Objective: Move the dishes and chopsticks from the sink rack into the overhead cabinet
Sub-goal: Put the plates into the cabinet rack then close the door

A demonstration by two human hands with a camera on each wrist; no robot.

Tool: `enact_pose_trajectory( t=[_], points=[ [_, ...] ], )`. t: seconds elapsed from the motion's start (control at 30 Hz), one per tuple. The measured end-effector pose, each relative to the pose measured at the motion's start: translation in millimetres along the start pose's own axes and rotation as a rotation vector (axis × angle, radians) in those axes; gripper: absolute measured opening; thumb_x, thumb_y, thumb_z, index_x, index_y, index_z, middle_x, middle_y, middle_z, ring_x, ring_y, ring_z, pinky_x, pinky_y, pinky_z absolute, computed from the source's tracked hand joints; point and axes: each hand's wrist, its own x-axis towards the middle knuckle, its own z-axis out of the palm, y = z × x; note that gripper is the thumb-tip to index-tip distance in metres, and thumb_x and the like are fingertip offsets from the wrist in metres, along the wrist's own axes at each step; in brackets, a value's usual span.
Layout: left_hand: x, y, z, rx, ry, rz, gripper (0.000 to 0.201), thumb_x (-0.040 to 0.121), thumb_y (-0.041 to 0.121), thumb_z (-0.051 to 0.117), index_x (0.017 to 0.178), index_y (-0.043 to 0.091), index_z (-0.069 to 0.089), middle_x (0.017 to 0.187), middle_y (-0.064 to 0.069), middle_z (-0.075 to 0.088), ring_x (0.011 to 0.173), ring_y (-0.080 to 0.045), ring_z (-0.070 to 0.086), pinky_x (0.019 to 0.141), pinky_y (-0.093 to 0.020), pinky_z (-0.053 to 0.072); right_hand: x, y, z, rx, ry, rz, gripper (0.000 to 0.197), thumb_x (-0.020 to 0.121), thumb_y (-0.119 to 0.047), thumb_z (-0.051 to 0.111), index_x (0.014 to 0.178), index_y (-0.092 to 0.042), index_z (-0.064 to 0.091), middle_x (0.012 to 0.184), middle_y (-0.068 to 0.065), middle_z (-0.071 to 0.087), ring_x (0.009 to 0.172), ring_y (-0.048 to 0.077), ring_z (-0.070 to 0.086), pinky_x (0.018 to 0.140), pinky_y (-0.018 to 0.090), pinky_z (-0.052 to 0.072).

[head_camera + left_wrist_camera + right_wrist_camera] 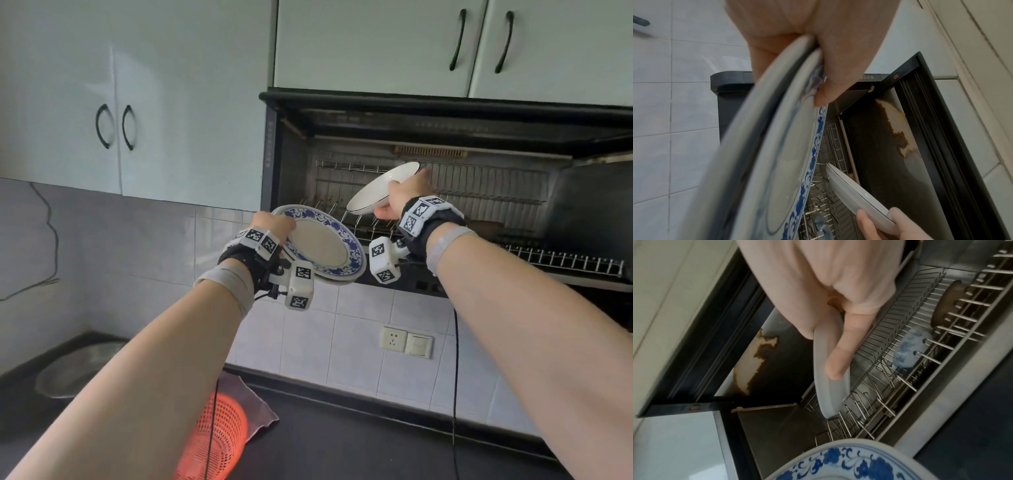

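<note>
My left hand [275,222] grips two stacked plates by the rim, a blue-and-white patterned plate [322,246] on top of a plain white one [740,146]. The thumb [836,76] presses on the patterned rim. These plates hang tilted just in front of the open overhead cabinet [445,144]. My right hand [406,197] pinches a white plate with a dark rim [378,193], held on edge inside the cabinet. Its lower edge [828,412] sits right at the upright wires on the left end of the wire rack [890,363]; I cannot tell if it touches.
A small blue-and-white dish [908,350] and a brown dish [947,303] stand further right in the rack. The cabinet's dark door [589,198] hangs open at right. White cupboard doors [113,126] are closed. On the counter below lie an orange strainer [215,442] and a metal lid [78,370].
</note>
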Motion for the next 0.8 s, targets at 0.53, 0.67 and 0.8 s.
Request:
enact_pose_trajectory(
  t=[0.53,0.67,0.8],
  points=[
    [24,13,-6,-0.012,-0.024,-0.029,0.036,0.087,0.025,0.068,0.113,0.000,0.064,0.105,-0.021,0.073,0.093,-0.036,0.073,0.089,-0.046,0.060,71,-3,52,-0.170,0.205,-0.033,0.053,0.089,-0.018,0.064,0.134,-0.027,0.036,0.123,0.019,0.059,0.100,0.041,0.067,0.072,0.052,0.062],
    [26,11,-10,-0.020,-0.014,-0.023,0.031,0.085,0.025,0.069,0.105,0.001,0.064,0.097,-0.018,0.074,0.083,-0.034,0.073,0.081,-0.042,0.061,72,-11,66,-0.222,0.180,-0.094,0.060,0.087,-0.026,0.069,0.137,-0.028,0.036,0.119,0.017,0.058,0.101,0.038,0.066,0.078,0.050,0.060],
    [31,3,-14,-0.033,-0.024,-0.030,0.026,0.081,0.028,0.071,0.091,0.005,0.065,0.081,-0.016,0.074,0.073,-0.032,0.073,0.078,-0.042,0.062,70,-1,83,-0.266,0.087,-0.136,0.077,0.084,-0.033,0.069,0.148,-0.035,0.026,0.120,0.013,0.059,0.099,0.035,0.066,0.078,0.050,0.060]
  ],
)
